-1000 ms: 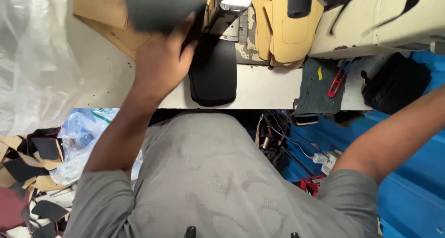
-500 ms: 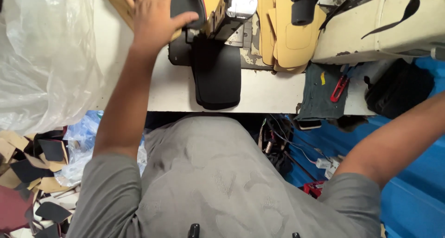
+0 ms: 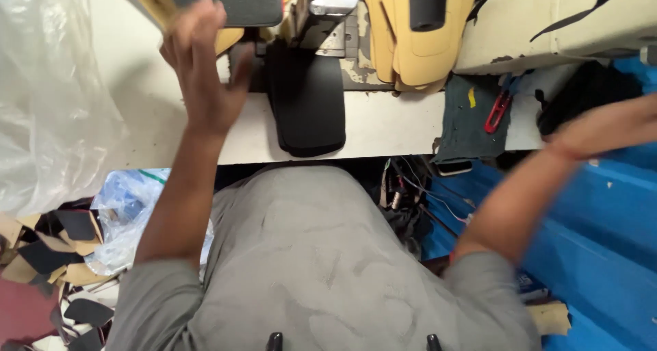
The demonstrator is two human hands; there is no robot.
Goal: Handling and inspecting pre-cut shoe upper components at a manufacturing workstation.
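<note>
The white surface (image 3: 383,122) runs across the upper half of the view, its near edge just beyond the person's grey-shirted body. To the left a large sheet of clear plastic (image 3: 48,98) hangs over its end, and below that lie scraps of black and tan material (image 3: 48,262) on the floor. At the right sits blue sheeting (image 3: 588,255).

On the surface, a stack of tan cut pieces (image 3: 410,43) lies near the far edge, beside a metal machine part (image 3: 332,9). A dark cloth (image 3: 472,118) hangs over the near edge further right, with a red-handled tool (image 3: 498,110) on it.

A black oblong panel (image 3: 306,98) lies flat in the middle of the surface, its long axis running away from the person, its rounded end pointing back toward the body and slightly overhanging the near edge. A second black panel (image 3: 226,1) sits at the top edge of the view over tan pieces, its long axis running left to right; only part of it shows.

The left hand (image 3: 202,70) is spread open, fingers extended toward that upper panel, fingertips at its lower left corner, thumb near the oblong panel's far end; its grip closes on nothing. The right arm crosses the right side, blurred, and its hand is out of view.
</note>
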